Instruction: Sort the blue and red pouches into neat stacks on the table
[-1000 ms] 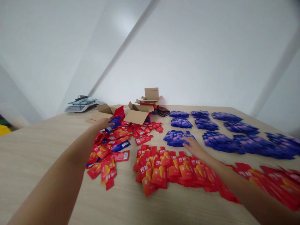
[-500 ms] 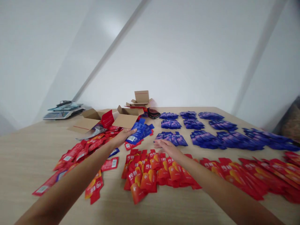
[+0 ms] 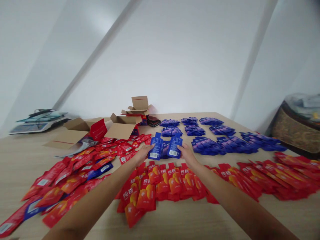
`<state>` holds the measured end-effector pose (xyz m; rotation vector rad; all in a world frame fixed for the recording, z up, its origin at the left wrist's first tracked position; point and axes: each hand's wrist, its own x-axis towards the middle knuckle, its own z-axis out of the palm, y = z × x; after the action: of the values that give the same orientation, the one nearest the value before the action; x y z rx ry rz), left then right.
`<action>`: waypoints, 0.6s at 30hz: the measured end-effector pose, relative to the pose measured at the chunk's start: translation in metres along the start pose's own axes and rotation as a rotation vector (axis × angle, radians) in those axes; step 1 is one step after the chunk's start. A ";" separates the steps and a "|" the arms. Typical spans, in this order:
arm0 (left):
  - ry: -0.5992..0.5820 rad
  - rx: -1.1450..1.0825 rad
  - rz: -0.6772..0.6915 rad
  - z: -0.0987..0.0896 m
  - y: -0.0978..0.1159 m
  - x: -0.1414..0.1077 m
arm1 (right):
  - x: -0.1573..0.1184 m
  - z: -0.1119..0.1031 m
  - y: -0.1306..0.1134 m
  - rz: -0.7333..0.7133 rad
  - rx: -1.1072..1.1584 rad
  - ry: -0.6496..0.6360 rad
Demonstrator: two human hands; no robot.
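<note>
My left hand is closed on the edge of a blue pouch, its barcode side facing me. A second blue pouch is held at its right edge by my right hand. Both pouches stand nearly upright, side by side, with part of a purple-blue pouch pile showing between them. Nearer to me, below the hands, lies a fanned group of red pouches with orange fruit prints. A loose heap of red pouches with some blue ones spreads to the left of my left hand.
Open cardboard boxes stand at the back left, beside a scale with things on it. Rows of blue pouches and red pouches cover the right side. A patterned round object sits at the far right.
The view has turned right. The blue pouches my left hand held have moved right and nearer my right hand, which has closed on one; each hand now holds a separate pouch.
</note>
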<state>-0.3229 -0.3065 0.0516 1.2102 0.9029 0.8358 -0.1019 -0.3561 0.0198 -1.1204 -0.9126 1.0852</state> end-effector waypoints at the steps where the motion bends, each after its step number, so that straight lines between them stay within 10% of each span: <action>1: 0.025 -0.006 -0.008 -0.001 -0.001 0.006 | 0.007 -0.009 -0.003 -0.004 -0.031 0.016; 7: 0.176 -0.070 -0.109 -0.008 -0.003 0.031 | 0.047 -0.044 -0.017 0.003 -0.079 0.067; 12: 0.046 -0.190 -0.033 -0.010 -0.004 0.044 | 0.066 -0.051 -0.025 0.073 -0.070 0.067; 18: 0.138 0.127 0.013 0.001 -0.009 0.061 | 0.077 -0.048 -0.015 0.058 -0.255 0.088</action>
<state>-0.2962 -0.2532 0.0353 1.2814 1.0747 0.8918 -0.0351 -0.2937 0.0273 -1.4018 -0.9723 0.9763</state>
